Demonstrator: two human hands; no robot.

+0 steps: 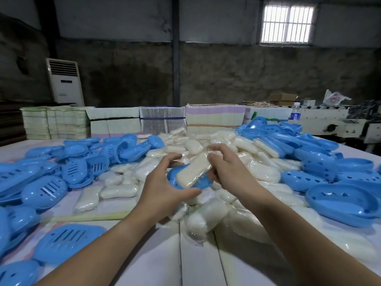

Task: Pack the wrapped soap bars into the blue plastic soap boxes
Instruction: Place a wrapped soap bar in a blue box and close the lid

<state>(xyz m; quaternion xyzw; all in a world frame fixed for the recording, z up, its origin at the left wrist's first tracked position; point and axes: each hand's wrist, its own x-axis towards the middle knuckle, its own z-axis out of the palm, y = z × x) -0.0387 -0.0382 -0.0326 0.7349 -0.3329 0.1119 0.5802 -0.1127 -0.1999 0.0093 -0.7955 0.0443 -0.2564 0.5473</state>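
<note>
While the left hand (pixel 165 182) curls under and round the open blue plastic soap box half (pixel 175 178), thumb at its near rim and fingers arched over the far side, the right hand (pixel 226 168) pinches the white oblong soap bar in clear film wrap (pixel 193 170) at its upper end, fingertips closed on the film. Bar lies tilted, lower end already down in the tray, upper end raised over the rim, so not seated yet. Both are held just above the central heap of wrapped white soap bars (pixel 216 215) on the pale plank table (pixel 198 261).

Progress, judged from what shows: early. This bar is abt halfway in; lid not on. No closed, filled box can be made out anywhere, though blur and piling could hide some. Lots left: heap of bars runs from the near edge back to the stacked flat paper bundles (pixel 162 118). Slotted blue lid halves (pixel 68 174) are piled to the left, deeper blue tray halves with cut-out holes (pixel 321 168) to the right, all apparently empty.

Next, prob: press bar flat, fetch a slotted lid from the left pile, snap shut.

Beyond: white floor-standing air conditioner (pixel 65 81), clear water bottle with blue label (pixel 295 113), barred window (pixel 287 23).
</note>
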